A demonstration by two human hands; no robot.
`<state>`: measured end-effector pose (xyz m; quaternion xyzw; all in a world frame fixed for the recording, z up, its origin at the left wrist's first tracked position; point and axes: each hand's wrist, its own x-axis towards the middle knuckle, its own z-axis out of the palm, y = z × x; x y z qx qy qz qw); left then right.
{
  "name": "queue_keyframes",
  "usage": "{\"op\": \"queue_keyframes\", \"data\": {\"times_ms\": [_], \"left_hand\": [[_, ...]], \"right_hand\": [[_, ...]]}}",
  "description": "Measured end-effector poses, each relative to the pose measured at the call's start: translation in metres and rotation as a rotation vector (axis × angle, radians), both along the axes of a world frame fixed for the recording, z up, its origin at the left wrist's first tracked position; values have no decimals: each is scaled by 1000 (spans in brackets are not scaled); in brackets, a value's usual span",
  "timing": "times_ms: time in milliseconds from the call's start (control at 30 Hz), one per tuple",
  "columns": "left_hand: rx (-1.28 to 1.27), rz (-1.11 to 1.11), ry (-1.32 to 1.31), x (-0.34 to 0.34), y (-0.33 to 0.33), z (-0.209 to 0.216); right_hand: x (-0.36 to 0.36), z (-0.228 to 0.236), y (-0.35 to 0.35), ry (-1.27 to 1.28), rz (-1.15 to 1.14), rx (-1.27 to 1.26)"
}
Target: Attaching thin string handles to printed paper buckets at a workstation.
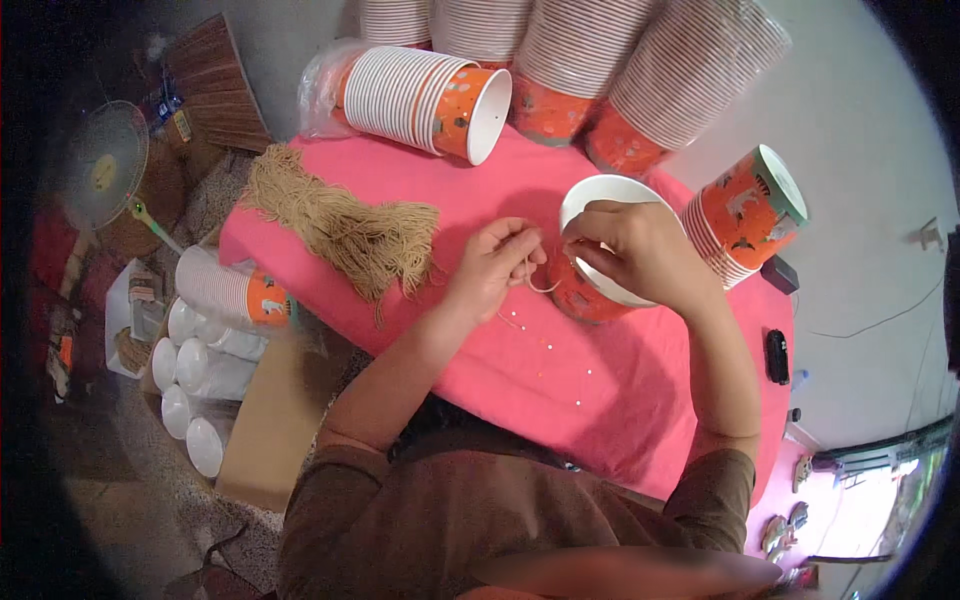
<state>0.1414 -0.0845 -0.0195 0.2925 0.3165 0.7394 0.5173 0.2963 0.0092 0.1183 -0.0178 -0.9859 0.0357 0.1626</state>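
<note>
My left hand (497, 262) is closed in a pinch on a thin light string (544, 289), whose loose end curls out below the fingers. Just to its right, my right hand (632, 245) hangs over the open mouth of an orange paper bucket (590, 303) with a white inside. Its fingertips are pressed together, and whatever they hold is too small to make out. A thick bundle of tan strings (345, 228) lies on the pink cloth (480, 375) to the left of my hands. Several tiny white dots, perhaps beads, are scattered on the cloth in front of me.
Nested paper buckets (420, 100) lie on their side at the back; tall wrapped stacks (575, 60) stand behind. Another stack (745, 215) leans at right, near a black object (777, 356). On the floor at left, a cardboard box (275, 430) holds white-ended rolls or cups beside a fan (104, 172).
</note>
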Motion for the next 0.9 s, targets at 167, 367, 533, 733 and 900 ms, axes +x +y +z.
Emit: {"op": "queue_keyframes", "data": {"times_ms": [167, 367, 533, 733, 900], "left_hand": [[-12, -19, 118, 6, 1, 19], [49, -125, 101, 9, -1, 21], [23, -144, 63, 14, -1, 20], [34, -308, -244, 4, 2, 10], [42, -480, -375, 4, 4, 7]], "right_hand": [[-6, 2, 8, 17, 56, -104], [-11, -3, 10, 2, -44, -318], [-8, -11, 9, 63, -88, -315], [11, -16, 7, 153, 15, -242], [9, -22, 1, 208, 55, -19]]}}
